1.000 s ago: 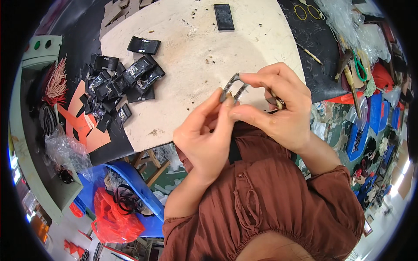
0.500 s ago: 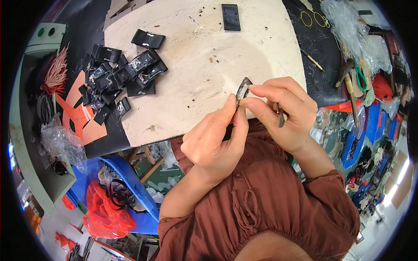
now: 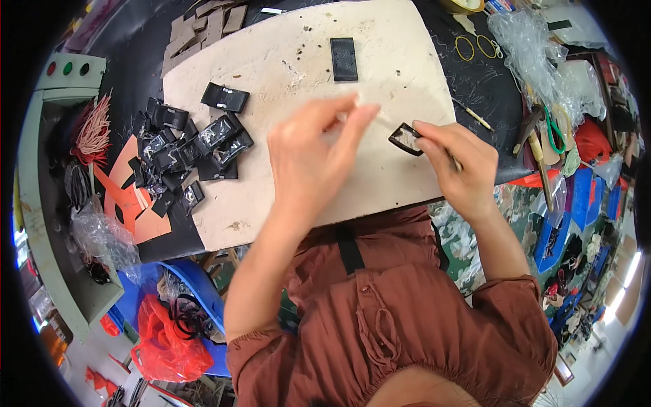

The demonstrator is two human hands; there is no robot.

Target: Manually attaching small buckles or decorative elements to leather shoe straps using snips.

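Note:
My right hand (image 3: 464,159) pinches a small black rectangular buckle frame (image 3: 405,139) by its right end, above the pale board (image 3: 271,197). A thin metal-looking tool (image 3: 456,163) is tucked in the same hand; its kind I cannot make out. To the left of the buckle, my left hand (image 3: 319,146) is smeared by motion, thumb and forefinger brought together. A faint pale streak runs from those fingertips toward the buckle. Farther off on the board lies a flat black strap piece (image 3: 344,59) with small holes.
Several black folded pieces in clear film (image 3: 196,146) are heaped at the left, beside orange sheets (image 3: 129,197). Grey-brown pieces (image 3: 203,30) lie at the back. A hammer (image 3: 536,139), yellow-handled scissors (image 3: 476,47) and plastic bags (image 3: 522,41) are on the right. A blue bin (image 3: 203,285) stands lower left.
My hands have drawn apart: the left moved up and away from the buckle, while the right keeps hold of it. The buckle has turned to show its open middle. The whole view has shifted slightly.

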